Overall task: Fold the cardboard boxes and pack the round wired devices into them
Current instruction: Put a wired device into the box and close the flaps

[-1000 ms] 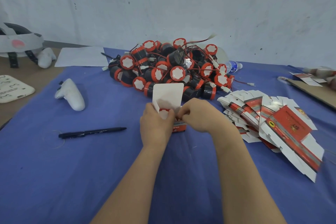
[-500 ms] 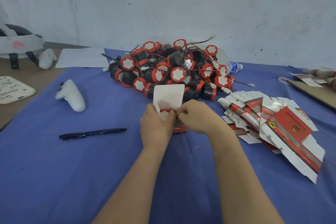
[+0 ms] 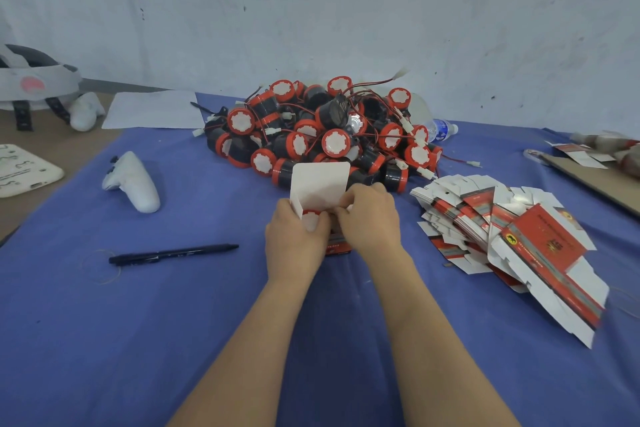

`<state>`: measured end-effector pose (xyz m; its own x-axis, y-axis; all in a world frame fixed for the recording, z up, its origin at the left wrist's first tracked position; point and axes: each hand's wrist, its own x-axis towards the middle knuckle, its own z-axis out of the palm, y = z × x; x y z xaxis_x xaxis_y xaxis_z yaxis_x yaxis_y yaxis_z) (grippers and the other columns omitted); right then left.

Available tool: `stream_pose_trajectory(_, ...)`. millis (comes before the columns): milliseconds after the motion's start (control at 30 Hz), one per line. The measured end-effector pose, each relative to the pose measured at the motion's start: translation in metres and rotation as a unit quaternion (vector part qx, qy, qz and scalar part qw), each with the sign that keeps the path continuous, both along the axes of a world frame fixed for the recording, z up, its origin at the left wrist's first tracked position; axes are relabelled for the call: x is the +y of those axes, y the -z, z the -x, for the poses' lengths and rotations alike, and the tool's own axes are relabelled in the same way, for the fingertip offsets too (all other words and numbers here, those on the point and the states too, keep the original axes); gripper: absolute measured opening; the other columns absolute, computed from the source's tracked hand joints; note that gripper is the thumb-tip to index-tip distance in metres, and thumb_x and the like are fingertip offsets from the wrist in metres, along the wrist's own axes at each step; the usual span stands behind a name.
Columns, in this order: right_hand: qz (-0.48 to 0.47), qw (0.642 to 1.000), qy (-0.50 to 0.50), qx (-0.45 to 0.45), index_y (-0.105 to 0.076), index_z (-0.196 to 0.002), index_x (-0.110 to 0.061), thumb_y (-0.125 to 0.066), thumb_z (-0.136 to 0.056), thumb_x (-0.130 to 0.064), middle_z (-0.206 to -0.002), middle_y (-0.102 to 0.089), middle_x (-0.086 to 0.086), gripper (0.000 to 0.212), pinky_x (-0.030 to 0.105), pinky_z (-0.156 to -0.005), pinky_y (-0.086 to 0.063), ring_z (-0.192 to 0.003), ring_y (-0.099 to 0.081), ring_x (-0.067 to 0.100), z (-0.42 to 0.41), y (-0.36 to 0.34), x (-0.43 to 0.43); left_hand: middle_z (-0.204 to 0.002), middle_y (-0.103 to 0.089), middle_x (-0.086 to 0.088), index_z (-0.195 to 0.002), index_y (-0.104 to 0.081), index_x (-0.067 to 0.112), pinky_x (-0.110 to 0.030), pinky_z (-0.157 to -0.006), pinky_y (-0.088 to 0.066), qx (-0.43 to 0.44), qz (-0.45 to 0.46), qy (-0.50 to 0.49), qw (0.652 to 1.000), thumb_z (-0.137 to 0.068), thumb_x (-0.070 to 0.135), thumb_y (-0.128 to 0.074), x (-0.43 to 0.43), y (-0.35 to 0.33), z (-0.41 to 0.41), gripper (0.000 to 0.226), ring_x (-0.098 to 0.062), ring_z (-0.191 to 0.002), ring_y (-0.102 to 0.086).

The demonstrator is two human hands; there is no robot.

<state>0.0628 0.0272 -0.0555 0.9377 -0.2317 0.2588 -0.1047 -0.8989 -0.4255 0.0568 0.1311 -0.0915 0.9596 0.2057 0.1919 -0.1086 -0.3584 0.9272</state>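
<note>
Your left hand (image 3: 294, 243) grips the small red-and-white cardboard box (image 3: 320, 185), flap upright. Your right hand (image 3: 372, 218), fingers curled, pinches the box's mouth. The round red-rimmed wired device (image 3: 310, 221) sits inside between your thumbs, face up.

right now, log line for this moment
step: packing | left hand + right hand: grip small red-and-white cardboard box | round red-capped wired device: in box mouth | white lid flap: upright
</note>
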Motion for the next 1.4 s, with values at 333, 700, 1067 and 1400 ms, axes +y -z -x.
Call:
stream_pose_trajectory(333, -0.317, 0.946, 0.064, 0.009, -0.055, -0.088, -0.008, -0.067, -0.082, -0.023, -0.073, -0.054, 0.002, 0.021, 0.023, -0.045, -0.028, -0.069, -0.047, 0.018, -0.016, 0.017, -0.014, -0.109, -0.044, 0.001, -0.098, -0.055, 0.045, -0.034, -0.081, -0.044, -0.041, -0.042, 0.003, 0.998, -0.090, 0.060, -0.038, -0.002, -0.007, 0.008, 0.024, -0.016, -0.094, -0.049)
stream_pose_trajectory(700, -0.142, 0.987, -0.080, -0.011, -0.055, -0.100, -0.011, -0.049, -0.095, -0.043, -0.098, -0.059, 0.005, 0.033, 0.031, -0.061, -0.038, -0.087, -0.054, 0.021, 0.002, 0.006, -0.003, -0.129, -0.052, -0.002, -0.133, -0.044, 0.021, -0.041, -0.092, -0.048, 0.011, 0.039, 0.041, 0.998, -0.098, 0.015, -0.047, 0.010, -0.004, -0.003, 0.035, -0.021, -0.111, -0.054)
stream_pose_trajectory(1067, -0.411, 0.910, -0.055, -0.009, -0.049, -0.122, -0.017, -0.053, -0.095, -0.014, -0.113, -0.061, 0.002, 0.028, 0.012, -0.057, -0.044, -0.090, -0.058, 0.011, -0.002, 0.023, -0.009, -0.107, -0.060, 0.007, -0.090, -0.052, 0.036, -0.027, -0.074, -0.050, -0.040, 0.120, 0.055, 0.990, -0.095, 0.004, -0.048, 0.014, -0.003, -0.005, 0.033, -0.014, -0.091, -0.059)
stream_pose_trajectory(1400, -0.329, 0.926, -0.184, -0.015, -0.065, -0.106, -0.032, -0.045, -0.093, -0.001, -0.105, -0.064, -0.008, 0.039, 0.005, -0.069, -0.044, -0.092, -0.059, 0.005, 0.007, 0.020, -0.024, -0.108, -0.059, -0.001, -0.079, -0.064, 0.033, -0.028, -0.082, -0.051, -0.003, 0.127, 0.120, 0.985, -0.091, 0.026, -0.060, 0.015, -0.008, -0.002, 0.015, -0.015, -0.098, -0.060)
